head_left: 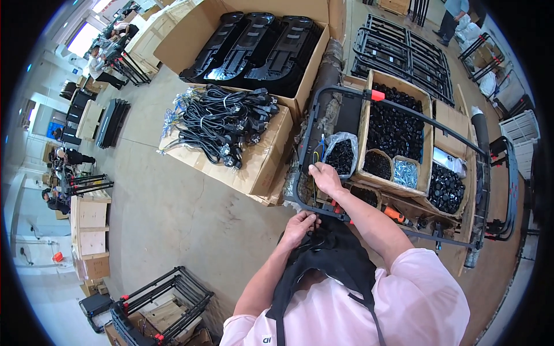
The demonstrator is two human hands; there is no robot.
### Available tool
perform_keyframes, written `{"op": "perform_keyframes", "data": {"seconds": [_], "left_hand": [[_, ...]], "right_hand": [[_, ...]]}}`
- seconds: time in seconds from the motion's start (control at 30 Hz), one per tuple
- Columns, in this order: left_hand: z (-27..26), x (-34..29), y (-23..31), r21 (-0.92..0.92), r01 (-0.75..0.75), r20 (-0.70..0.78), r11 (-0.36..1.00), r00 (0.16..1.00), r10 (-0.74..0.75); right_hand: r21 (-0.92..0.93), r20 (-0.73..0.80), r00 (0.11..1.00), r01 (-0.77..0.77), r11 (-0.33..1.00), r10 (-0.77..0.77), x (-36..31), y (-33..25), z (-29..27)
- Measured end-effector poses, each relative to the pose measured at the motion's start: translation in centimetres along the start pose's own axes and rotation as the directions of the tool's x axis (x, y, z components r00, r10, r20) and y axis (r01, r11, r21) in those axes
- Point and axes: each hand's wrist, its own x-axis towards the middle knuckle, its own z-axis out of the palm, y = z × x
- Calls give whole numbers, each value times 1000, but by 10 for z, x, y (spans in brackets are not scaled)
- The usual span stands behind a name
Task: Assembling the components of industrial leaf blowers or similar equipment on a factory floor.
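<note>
Right fingers (313,170) closed round screwdriver (316,155); left fingers (310,219), below, pinched narrow at black frame (305,142), contents unclear. Likely fastening; next turn wants shaft steady.

Small dark lettering (266,340) on the pink shirt (323,311) beside the black apron strap (280,326)

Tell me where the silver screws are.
In the head view, the silver screws are right of centre, above the orange tool and right of the right hand.
</note>
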Motion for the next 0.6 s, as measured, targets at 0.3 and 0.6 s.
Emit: {"op": "perform_keyframes", "data": {"seconds": [0.3, 0.6], "left_hand": [[6, 2, 5, -27, 12, -19, 1000, 1000, -13], [15, -1, 4, -46, 5, -124, 999, 992, -11]], "right_hand": [[-6, 49, 998, -27, 1000, 27, 3, -9, -6], [-184, 23, 1000, 6, 983, -2, 14, 11, -83]]}}
